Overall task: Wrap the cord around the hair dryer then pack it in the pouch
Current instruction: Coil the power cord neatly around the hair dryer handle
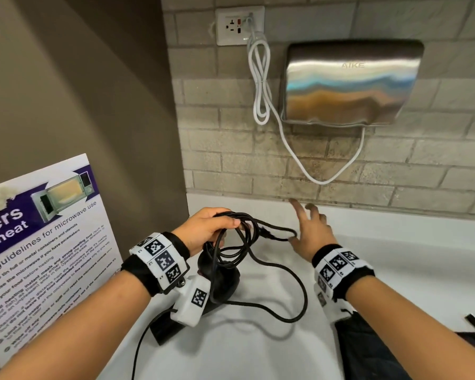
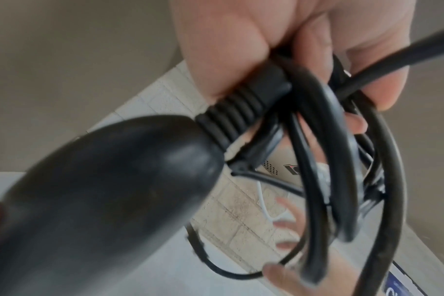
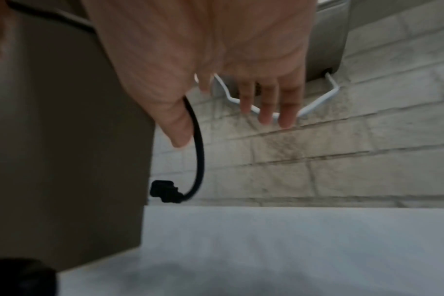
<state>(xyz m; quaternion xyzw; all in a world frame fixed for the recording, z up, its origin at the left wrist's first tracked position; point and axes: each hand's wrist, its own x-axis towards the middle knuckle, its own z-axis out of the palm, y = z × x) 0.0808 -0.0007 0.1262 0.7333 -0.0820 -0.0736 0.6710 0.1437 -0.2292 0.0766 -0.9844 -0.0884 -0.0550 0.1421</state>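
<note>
here the left hand [image 1: 207, 229] curls its fingers [image 2: 383, 84] round several loops of the black cord [image 1: 247, 242], with the hair dryer [image 1: 217, 286] hanging just below them over the white counter [image 1: 395, 242]. the right hand [image 1: 311, 231] is spread, fingers [image 3: 266, 104] straight, gripping nothing; one cord loop runs beside its thumb, plug [image 3: 164, 191] dangling beneath. a dark pouch [image 1: 368, 344] lies under the right forearm.

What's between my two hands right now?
In the head view, a strand of the black cord spans from the left hand to the right hand.
</note>
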